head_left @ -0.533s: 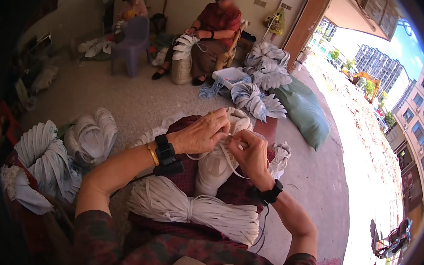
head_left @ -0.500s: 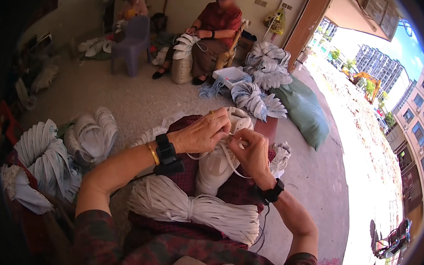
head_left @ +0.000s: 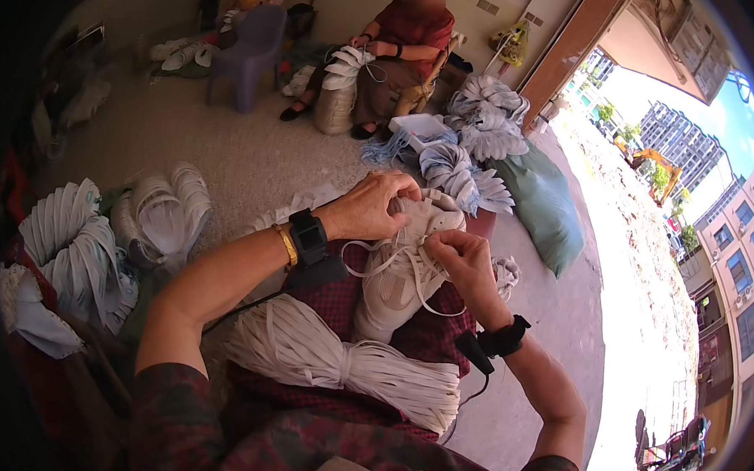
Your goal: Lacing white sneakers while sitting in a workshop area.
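While the right hand (head_left: 462,259) pinches a shoelace (head_left: 413,252) (grip closed), the left hand (head_left: 367,207) curls; its hold unclear.

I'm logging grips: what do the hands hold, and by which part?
Right hand: seemingly a lace, pinched close to the shoe. Left hand: can't tell.

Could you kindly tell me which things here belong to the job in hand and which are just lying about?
Apparently in use:
- White shoe, between left hand and right hand
- Lace on that shoe
- Tied lace bundle on the lap

Apparently just around:
- Green sack
- Purple chair
- Yellowish bag by the wall
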A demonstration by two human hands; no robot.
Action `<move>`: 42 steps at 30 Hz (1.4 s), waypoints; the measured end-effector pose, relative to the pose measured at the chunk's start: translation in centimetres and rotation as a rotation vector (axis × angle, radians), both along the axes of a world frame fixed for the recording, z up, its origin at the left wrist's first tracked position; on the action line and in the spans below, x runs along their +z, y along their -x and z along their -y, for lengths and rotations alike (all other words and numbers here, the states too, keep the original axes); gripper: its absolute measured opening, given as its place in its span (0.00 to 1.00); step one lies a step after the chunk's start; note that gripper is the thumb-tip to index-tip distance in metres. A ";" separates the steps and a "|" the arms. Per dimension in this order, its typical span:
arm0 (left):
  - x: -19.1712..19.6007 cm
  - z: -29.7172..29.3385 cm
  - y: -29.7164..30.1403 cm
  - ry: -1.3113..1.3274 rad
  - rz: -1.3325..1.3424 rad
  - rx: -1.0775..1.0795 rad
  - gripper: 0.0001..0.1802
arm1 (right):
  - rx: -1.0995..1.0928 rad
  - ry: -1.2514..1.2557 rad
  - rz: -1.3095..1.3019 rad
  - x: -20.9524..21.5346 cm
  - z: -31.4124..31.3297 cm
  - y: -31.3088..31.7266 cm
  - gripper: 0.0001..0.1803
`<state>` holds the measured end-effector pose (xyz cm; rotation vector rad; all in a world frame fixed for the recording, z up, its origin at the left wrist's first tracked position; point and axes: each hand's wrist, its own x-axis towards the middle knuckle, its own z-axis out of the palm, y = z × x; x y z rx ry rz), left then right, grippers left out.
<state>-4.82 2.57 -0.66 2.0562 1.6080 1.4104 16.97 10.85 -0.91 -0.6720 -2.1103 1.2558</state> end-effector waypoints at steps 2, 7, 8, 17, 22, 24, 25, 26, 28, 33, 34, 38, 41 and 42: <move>0.0 0.1 -0.4 -0.006 0.009 0.021 0.14 | -0.027 -0.093 0.077 0.9 0.0 0.1 0.10; -1.0 0.3 0.0 -0.116 -0.187 0.069 0.08 | -0.056 -0.649 0.485 4.8 1.0 1.6 0.09; -0.8 0.5 -0.2 -0.076 -0.193 0.049 0.07 | -0.056 -0.651 0.493 4.6 1.0 1.5 0.09; -1.0 0.5 -0.3 -0.053 -0.209 0.052 0.07 | 0.125 -0.834 0.358 2.9 1.3 2.6 0.05; -0.7 1.6 -0.3 -0.009 -0.185 0.018 0.07 | 0.104 -0.810 0.361 3.8 2.0 1.6 0.05; -0.9 1.8 -0.3 -0.008 -0.192 0.000 0.05 | 0.065 -0.842 0.380 3.4 2.5 1.6 0.05; -1.0 1.8 -0.5 -0.006 -0.192 -0.001 0.05 | 0.026 -0.874 0.397 3.2 2.6 1.6 0.05; -1.1 1.9 -0.8 -0.009 -0.239 0.025 0.04 | 0.026 -0.868 0.396 3.2 2.6 1.5 0.05; -1.3 2.2 -1.3 -0.005 -0.291 0.048 0.04 | 0.042 -0.842 0.441 3.6 2.7 1.4 0.05; -1.3 2.6 -1.4 -0.090 -0.303 0.055 0.02 | 0.037 -0.782 0.391 2.9 2.4 0.9 0.06; -1.3 2.6 -1.5 -0.088 -0.310 0.048 0.02 | 0.031 -0.745 0.384 2.7 2.2 0.7 0.06; -1.2 2.6 -1.2 -0.044 -0.302 0.005 0.02 | 0.102 -0.635 0.287 2.7 1.7 0.4 0.06; -1.0 2.4 -1.5 -0.034 -0.305 0.041 0.02 | 0.075 -0.552 0.268 2.0 1.2 0.4 0.06; -1.0 2.4 -1.6 -0.038 -0.314 0.084 0.02 | 0.067 -0.556 0.233 1.8 1.2 0.4 0.06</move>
